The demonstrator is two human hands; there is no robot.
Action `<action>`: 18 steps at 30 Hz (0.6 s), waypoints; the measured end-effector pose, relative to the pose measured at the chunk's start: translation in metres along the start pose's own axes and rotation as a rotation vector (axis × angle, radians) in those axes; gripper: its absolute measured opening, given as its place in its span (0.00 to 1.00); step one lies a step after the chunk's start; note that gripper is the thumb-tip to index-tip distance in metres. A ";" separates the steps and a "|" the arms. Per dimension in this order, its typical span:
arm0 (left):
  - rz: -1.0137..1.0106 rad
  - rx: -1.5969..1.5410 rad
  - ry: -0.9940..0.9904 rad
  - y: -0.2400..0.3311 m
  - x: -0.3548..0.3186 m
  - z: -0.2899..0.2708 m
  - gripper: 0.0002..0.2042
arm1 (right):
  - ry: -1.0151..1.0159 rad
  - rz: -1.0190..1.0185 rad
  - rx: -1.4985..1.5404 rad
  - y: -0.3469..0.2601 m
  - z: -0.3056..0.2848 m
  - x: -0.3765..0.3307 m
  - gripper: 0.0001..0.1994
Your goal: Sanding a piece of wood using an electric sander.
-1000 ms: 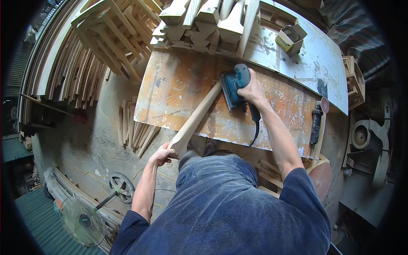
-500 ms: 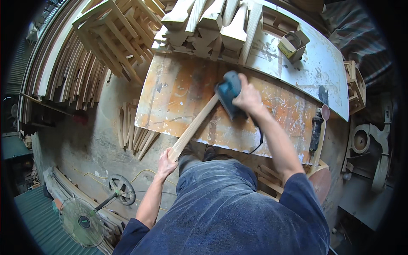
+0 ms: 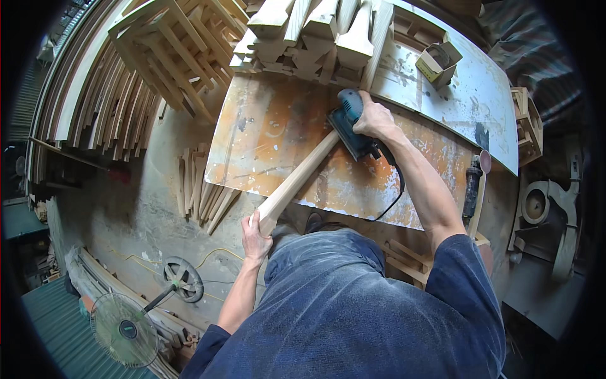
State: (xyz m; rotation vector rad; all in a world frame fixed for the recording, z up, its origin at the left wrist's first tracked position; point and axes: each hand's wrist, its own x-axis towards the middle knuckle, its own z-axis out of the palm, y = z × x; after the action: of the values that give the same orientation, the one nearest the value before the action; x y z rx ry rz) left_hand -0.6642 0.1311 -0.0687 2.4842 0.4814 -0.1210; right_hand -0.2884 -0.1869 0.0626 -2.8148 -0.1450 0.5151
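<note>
My left hand (image 3: 255, 237) is closed round the near, wider end of a long pale wooden leg (image 3: 297, 179). The piece slants away to the right, its near end jutting past the front edge of the paint-stained workbench (image 3: 252, 139). On the body of a teal electric sander (image 3: 349, 123) my right hand (image 3: 374, 120) is wrapped, fingers over its top. The sander's pad meets the far end of the leg and partly hides it. A black cord (image 3: 400, 183) loops from the tool toward the bench's front edge.
Several shaped wooden legs (image 3: 315, 28) are stacked at the bench's back. A small open box (image 3: 438, 63) rests on the white board (image 3: 467, 95). A black power tool (image 3: 471, 186) lies at the right edge. A fan (image 3: 128, 330) and leaning wood strips (image 3: 205, 196) stand left.
The sander and my right hand have shifted slightly right, and the sander has turned. My left hand and the near end of the leg have moved a little right.
</note>
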 end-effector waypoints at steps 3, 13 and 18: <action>0.097 0.033 0.102 -0.009 -0.007 0.003 0.42 | -0.160 -0.124 -0.061 -0.036 0.008 -0.031 0.43; -0.005 -0.206 -0.043 -0.015 0.012 -0.011 0.36 | 0.066 -0.024 0.041 -0.008 0.016 -0.019 0.46; -0.533 -0.913 -0.294 -0.030 0.024 -0.027 0.27 | -0.025 -0.091 0.101 -0.033 0.050 -0.074 0.51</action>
State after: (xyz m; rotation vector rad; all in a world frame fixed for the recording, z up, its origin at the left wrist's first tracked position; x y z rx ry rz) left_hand -0.6535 0.1772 -0.0675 1.3861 0.8313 -0.3751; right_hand -0.3767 -0.1540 0.0512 -2.6906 -0.2438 0.5219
